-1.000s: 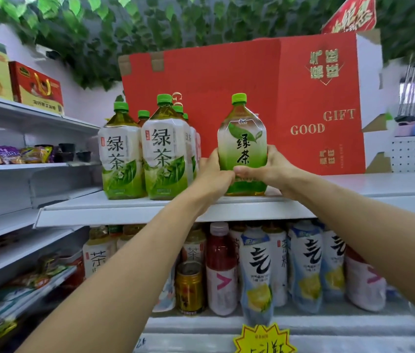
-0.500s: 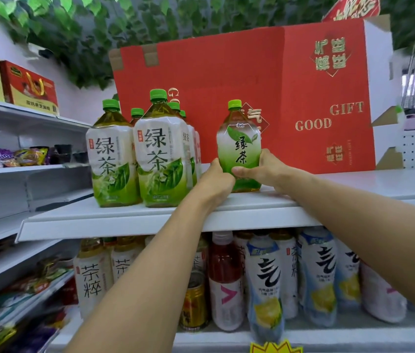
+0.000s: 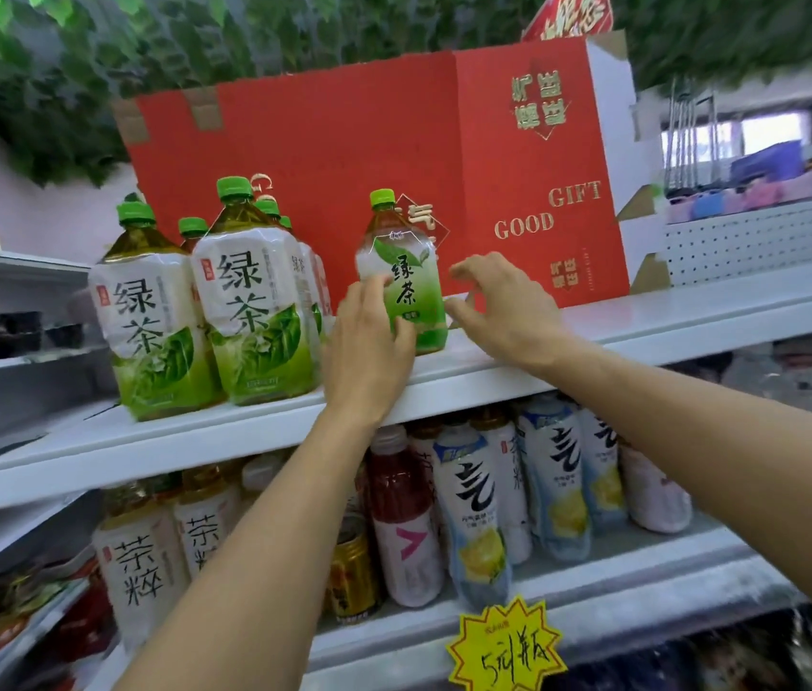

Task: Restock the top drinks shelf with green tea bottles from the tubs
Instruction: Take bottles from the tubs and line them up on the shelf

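Red gift box [image 3: 344,157] behind green tea bottle [image 3: 406,276]; both grips wide, left hand [image 3: 369,341] touching

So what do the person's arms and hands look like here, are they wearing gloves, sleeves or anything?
Nothing that shows. The left hand and right hand are bare, with no gloves, and no rings or watch are visible. Both forearms are uncovered as far as the picture's edge, so no sleeve is in view. The fingers carry no tape or markings.

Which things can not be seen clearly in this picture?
- Tubs: outside the head view.
- Rear green tea bottles: hidden behind the front ones; their number is unclear.
- Left hand: covers the bottle at its lower left; contact is unclear.
- Price tag: cut by the bottom edge.
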